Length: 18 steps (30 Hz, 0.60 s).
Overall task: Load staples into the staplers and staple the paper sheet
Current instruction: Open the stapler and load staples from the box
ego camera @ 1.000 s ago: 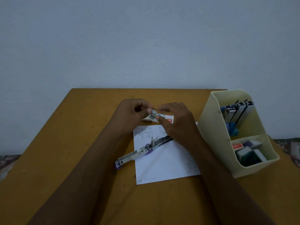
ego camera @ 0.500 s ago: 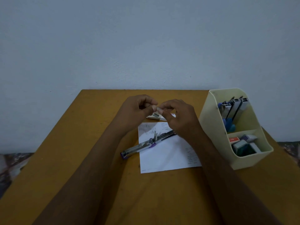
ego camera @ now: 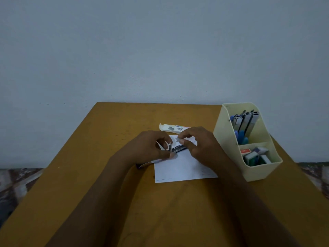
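A white paper sheet [ego camera: 179,168] lies on the brown table [ego camera: 110,175]. An opened stapler [ego camera: 178,149] lies across the sheet's far left corner, mostly hidden under my hands. My left hand [ego camera: 151,147] grips the stapler at its hinge, thumb and fingers curled round the upright metal part. My right hand [ego camera: 199,143] pinches a small grey strip of staples [ego camera: 178,139] just above the stapler. An open staple box [ego camera: 170,127] lies on the table behind my hands.
A cream desk organiser [ego camera: 231,145] stands at the right. Its back compartment holds several more staplers [ego camera: 243,122], and its front compartment holds small staple boxes [ego camera: 254,155]. A plain wall rises behind the table.
Both hands came down from the staple box to the stapler. The left hand took hold of the stapler, and the right hand carried a staple strip over it. The box now lies on the table.
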{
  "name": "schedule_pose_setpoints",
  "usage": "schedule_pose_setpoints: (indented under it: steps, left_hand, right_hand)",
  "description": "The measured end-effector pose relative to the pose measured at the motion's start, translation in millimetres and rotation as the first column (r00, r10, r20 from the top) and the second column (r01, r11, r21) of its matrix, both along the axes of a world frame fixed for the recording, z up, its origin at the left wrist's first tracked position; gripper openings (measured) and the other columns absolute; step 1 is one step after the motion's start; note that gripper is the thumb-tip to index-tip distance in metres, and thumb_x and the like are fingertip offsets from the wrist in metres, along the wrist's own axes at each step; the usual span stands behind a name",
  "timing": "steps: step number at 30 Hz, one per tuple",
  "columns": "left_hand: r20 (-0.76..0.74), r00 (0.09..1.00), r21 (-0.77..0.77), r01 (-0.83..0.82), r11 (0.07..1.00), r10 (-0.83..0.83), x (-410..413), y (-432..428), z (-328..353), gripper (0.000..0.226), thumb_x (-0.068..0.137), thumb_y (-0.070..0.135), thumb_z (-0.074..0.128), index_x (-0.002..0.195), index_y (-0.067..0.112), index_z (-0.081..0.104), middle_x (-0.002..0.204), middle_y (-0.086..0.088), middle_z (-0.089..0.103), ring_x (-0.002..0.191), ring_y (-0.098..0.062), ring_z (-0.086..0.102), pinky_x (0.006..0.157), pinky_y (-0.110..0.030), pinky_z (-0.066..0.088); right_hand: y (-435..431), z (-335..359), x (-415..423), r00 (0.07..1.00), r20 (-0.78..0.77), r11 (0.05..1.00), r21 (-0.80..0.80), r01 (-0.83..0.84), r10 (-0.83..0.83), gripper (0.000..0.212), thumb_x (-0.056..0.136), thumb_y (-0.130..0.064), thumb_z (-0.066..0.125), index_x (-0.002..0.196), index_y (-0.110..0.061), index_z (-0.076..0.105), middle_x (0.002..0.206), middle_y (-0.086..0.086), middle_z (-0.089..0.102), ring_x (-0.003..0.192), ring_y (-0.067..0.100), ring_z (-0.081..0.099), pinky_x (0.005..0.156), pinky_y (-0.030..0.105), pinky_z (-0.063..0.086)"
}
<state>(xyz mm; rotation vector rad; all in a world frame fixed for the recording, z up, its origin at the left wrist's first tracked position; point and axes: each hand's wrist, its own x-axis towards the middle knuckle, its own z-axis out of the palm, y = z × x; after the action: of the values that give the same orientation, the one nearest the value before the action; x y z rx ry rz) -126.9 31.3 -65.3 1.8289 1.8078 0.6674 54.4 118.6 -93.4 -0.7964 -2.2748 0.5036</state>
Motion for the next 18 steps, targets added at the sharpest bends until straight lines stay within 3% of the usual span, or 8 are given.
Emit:
schedule_pose_setpoints:
  steps: [2,6,13,18]
  left_hand:
    - [-0.022,1.0,0.048,-0.007,0.999,0.008,2,0,-6,0.027,0.076,0.036,0.075,0.098,0.024,0.067,0.089,0.014,0.065,0.08,-0.004,0.06,0.073,-0.025,0.053]
    - [-0.058,0.998,0.123,-0.016,0.992,0.023,5,0,-13,0.01,0.081,0.023,0.072,0.09,0.023,0.068,0.086,0.012,0.064,0.079,-0.002,0.058,0.061,-0.008,0.043]
    - [-0.049,0.998,0.16,-0.024,0.987,0.032,6,2,-20,0.01,0.081,0.025,0.072,0.088,0.02,0.069,0.087,0.008,0.067,0.081,-0.007,0.061,0.072,-0.029,0.053]
    - [-0.068,0.997,0.158,-0.014,0.987,0.025,6,3,-20,0.008,0.082,0.026,0.071,0.089,0.022,0.069,0.09,0.007,0.068,0.08,-0.007,0.061,0.072,-0.029,0.054]
  right_hand:
    - [-1,-1,0,0.998,0.054,1.0,-0.017,-0.02,0.021,0.012,0.083,-0.013,0.066,0.094,-0.018,0.07,0.099,-0.005,0.067,0.094,0.011,0.05,0.08,0.021,0.033]
    - [-2,-6,-2,0.991,0.123,0.999,-0.022,-0.048,0.05,0.013,0.083,-0.013,0.066,0.095,-0.015,0.071,0.1,0.001,0.07,0.096,0.018,0.055,0.084,0.026,0.041]
    - [-3,-5,1,0.985,0.142,0.993,0.048,-0.107,0.099,0.019,0.077,-0.018,0.063,0.091,-0.01,0.073,0.091,0.004,0.073,0.086,0.02,0.062,0.078,0.024,0.041]
    - [-4,-3,0,0.981,0.166,0.993,0.048,-0.105,0.096,0.022,0.076,-0.021,0.062,0.09,-0.01,0.074,0.09,0.006,0.073,0.084,0.022,0.063,0.078,0.026,0.041]
